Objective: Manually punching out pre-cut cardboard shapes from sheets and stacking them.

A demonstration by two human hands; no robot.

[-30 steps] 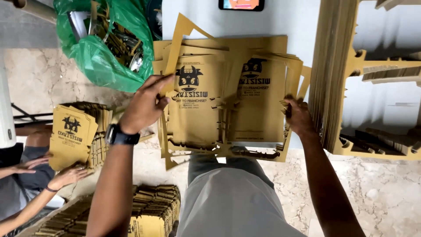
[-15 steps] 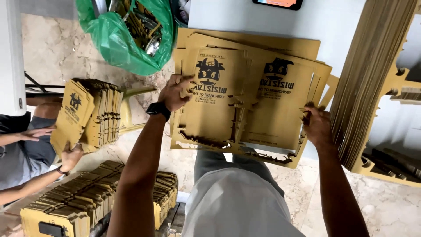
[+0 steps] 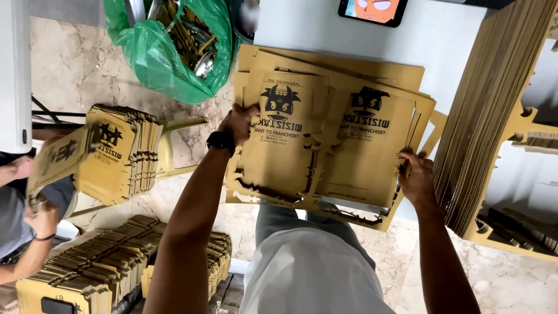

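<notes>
Flat die-cut cardboard sheets (image 3: 325, 139), tan with black printed figure and lettering: lying fanned in a loose pile on the white bench (image 3: 442, 40), overhanging its near edge.

Left hand (image 3: 238, 123), black wristwatch (image 3: 221, 141) on wrist: gripping the left edge of the top sheet, grip pinching the cardboard.

Right hand (image 3: 416, 177): holding the right edge of the pile near the bench's near edge, grip curling closed on the sheet edges.

Tall stack of cardboard sheets (image 3: 494, 110): standing on edge along the right side of the bench, just beside the pile.

Tablet (image 3: 373, 10): lying at the far edge of the bench.

Green plastic bag (image 3: 168, 49): sitting on the floor off the bench's left far corner, holding scraps.

Bundles of folded cardboard boxes (image 3: 125, 154): stacking on a chair at left; more (image 3: 99, 261) below on the floor.

Another person's hand (image 3: 40, 216): holding a folded box (image 3: 58, 158) at far left.
</notes>
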